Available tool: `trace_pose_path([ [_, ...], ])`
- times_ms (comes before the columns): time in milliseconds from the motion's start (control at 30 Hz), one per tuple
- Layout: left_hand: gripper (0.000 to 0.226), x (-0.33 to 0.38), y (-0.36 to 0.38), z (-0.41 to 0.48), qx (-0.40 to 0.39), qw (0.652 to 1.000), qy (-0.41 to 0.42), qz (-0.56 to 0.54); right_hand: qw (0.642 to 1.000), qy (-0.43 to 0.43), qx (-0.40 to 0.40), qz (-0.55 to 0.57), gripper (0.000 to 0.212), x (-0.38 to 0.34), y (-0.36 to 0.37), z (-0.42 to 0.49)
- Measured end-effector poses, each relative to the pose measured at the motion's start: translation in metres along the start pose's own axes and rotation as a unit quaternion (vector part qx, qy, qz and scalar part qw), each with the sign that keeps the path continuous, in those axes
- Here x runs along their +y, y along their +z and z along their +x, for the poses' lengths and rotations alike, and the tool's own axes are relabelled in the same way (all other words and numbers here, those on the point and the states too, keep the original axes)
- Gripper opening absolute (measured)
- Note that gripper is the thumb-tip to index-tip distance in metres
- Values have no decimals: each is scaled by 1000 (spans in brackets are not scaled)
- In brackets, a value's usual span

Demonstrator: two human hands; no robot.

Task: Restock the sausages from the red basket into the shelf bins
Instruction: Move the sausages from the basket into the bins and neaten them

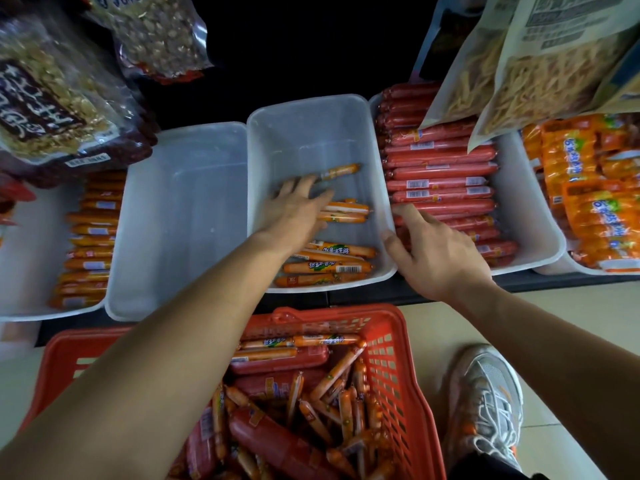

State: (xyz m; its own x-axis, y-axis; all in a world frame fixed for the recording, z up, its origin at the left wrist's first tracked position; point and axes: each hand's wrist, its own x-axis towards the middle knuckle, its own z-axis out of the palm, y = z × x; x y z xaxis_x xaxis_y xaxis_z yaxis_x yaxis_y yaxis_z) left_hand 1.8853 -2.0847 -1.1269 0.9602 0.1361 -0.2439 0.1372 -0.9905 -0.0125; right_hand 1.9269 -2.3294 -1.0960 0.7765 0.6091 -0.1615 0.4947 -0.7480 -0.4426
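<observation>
A red basket [391,368] on the floor below me holds several thin orange sausages [332,375] and thick red ones [273,441]. Above it on the shelf, a translucent middle bin [311,119] has a few orange sausages [329,266] along its near side. My left hand [294,211] reaches into this bin with fingers spread flat over orange sausages near its centre; whether it grips one I cannot see. My right hand [433,251] rests on the rim between the middle bin and the bin of red sausages [440,174], fingers apart, holding nothing.
An empty translucent bin [180,209] stands left of the middle one, and a bin with orange sausages [90,251] is further left. Orange multipacks [585,188] fill the far-right bin. Hanging snack bags [540,64] and nut bags [52,98] overhang the shelf. My shoe [485,403] is beside the basket.
</observation>
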Motion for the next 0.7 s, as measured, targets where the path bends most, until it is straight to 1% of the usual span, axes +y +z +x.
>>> trace_pose_path([
  [100, 71, 1, 3, 9, -87, 995, -26, -49, 1000, 0, -1, -5, 37, 0, 0, 0],
  [167, 70, 7, 2, 13, -119, 991, -14, -55, 1000, 0, -2, -5, 36, 0, 1, 0],
  [233, 65, 14, 3, 11, -113, 993, 18, -33, 1000, -1, -4, -4, 36, -1, 0, 0],
  [267, 63, 16, 6, 9, -105, 994, 20, -22, 1000, 0, -4, -5, 36, -1, 0, 0],
  [333, 59, 11, 11, 10, -86, 996, -26, -14, 1000, 1, -4, -10, 36, 0, 0, 0],
  [400, 58, 1, 9, 16, -78, 993, -80, -34, 1000, 0, -4, -9, 36, 0, 1, 0],
  [433, 58, -1, 6, 19, -80, 992, -81, -56, 1000, 0, -4, -8, 36, 0, 1, 0],
  [500, 59, 6, 4, 19, -77, 993, -46, -80, 1000, 1, -7, -4, 36, -1, 1, 1],
  [567, 63, 16, 11, 11, -68, 996, -19, -60, 1000, 3, -9, -4, 36, -1, 0, 1],
  [633, 64, 15, 20, 7, -67, 996, -17, -53, 1000, 4, -11, -9, 36, -1, -1, 0],
  [700, 60, 6, 18, 8, -48, 996, -13, -76, 1000, 5, -11, -7, 36, -2, -2, -1],
])
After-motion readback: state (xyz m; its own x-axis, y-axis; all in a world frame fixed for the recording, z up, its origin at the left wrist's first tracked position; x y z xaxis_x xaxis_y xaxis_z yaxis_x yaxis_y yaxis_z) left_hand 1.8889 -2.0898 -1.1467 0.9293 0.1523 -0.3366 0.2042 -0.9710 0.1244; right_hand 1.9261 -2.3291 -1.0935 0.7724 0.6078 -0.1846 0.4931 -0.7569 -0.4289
